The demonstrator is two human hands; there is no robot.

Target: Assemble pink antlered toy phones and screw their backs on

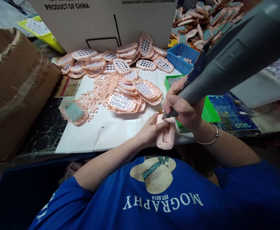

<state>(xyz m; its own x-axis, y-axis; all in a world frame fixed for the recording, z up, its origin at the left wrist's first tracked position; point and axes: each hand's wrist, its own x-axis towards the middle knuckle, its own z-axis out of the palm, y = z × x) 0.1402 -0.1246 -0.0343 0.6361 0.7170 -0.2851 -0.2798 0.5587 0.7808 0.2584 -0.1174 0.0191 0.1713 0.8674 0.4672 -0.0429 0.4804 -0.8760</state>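
Observation:
My left hand (151, 129) grips a pink plastic toy-phone shell (166, 136) lying back-up at the near edge of the white table sheet (111, 134). My right hand (183, 105) is wrapped round a large grey electric screwdriver (235, 54). Its tip touches the top end of the shell, just beyond my left fingers. A metal bangle (208, 139) circles my right wrist.
Several pink keypad fronts (130, 92) and small pink buttons (99, 92) lie in piles mid-table. A green tray (208, 110) of screws sits behind my right hand, a blue tray (181, 57) further back. A big brown carton (15, 89) stands left, a white carton (101, 22) behind.

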